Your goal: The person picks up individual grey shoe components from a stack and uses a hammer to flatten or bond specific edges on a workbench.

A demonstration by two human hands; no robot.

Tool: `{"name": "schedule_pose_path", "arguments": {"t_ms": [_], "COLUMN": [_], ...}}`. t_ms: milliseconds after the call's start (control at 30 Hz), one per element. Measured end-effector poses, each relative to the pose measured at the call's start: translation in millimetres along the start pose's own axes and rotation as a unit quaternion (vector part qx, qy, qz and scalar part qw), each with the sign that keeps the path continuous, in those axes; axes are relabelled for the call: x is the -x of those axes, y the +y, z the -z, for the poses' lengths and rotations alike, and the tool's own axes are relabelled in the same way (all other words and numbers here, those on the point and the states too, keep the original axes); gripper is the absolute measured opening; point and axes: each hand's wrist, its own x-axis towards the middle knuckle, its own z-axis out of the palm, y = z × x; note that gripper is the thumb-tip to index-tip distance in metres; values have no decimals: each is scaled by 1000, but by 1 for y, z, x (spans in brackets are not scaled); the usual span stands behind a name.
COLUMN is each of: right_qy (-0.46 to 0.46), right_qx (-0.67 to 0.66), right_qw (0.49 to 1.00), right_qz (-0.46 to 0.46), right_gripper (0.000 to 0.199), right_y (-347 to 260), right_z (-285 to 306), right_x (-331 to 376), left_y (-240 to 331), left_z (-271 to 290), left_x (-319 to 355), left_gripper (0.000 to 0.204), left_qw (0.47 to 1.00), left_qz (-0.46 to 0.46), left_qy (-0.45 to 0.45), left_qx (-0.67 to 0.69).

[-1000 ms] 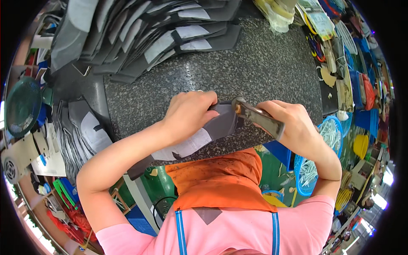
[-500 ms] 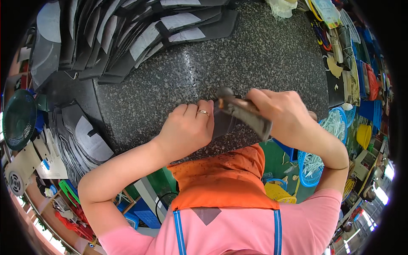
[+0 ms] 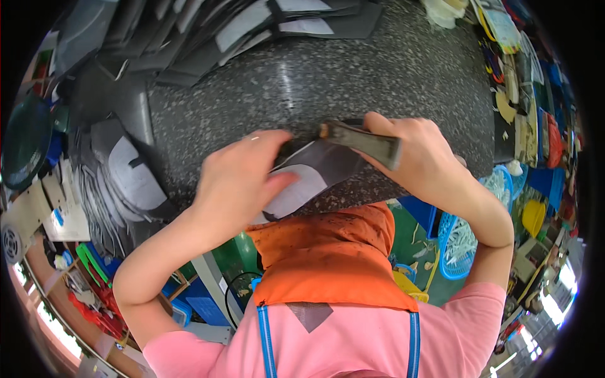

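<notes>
My left hand (image 3: 242,179) presses down on a dark grey cut piece with a white backing (image 3: 309,179) at the near edge of a speckled granite slab (image 3: 353,69). My right hand (image 3: 419,157) grips a tool with a worn grey-green handle (image 3: 362,140), its tip resting on the piece's far edge. Part of the piece lies hidden under my left hand.
Rows of similar grey and white pieces (image 3: 252,31) lie fanned along the slab's far side, and another stack (image 3: 123,183) sits to the left. Blue mesh baskets (image 3: 466,233) stand on the floor at right. An orange apron (image 3: 328,252) hangs below the slab's edge.
The view has drawn closer to the slab. My left hand has shifted left along the piece, uncovering more of its white backing. My right hand has kept the tool on it.
</notes>
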Motion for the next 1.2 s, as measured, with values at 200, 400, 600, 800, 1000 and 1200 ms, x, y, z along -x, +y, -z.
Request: {"name": "schedule_pose_path", "arguments": {"t_ms": [200, 400, 600, 800, 1000, 1200], "right_qy": [107, 74, 144, 164, 124, 125], "right_qx": [-100, 4, -70, -56, -24, -108], "right_qw": [989, 997, 987, 984, 988, 983], "right_qz": [35, 11, 25, -37, -91, -77], "right_gripper": [21, 17, 18, 17, 18, 18], "right_y": [14, 5, 12, 22, 41, 42], "right_z": [-22, -16, -20, -4, -8, 5], "right_x": [14, 13, 24, 54, 43, 37], "left_y": [-41, -28, -3, 9, 6, 1], "left_z": [63, 58, -31, -63, -46, -53], "left_x": [103, 118, -3, -46, -60, -54], "left_gripper": [31, 34, 36, 18, 19, 24], "left_qw": [909, 974, 998, 993, 986, 966], "left_qz": [349, 129, -33, -46, -7, -241], "left_qy": [-227, 96, 51, 98, -26, 31], "left_qx": [-24, -157, 19, 48, 162, -93]}}
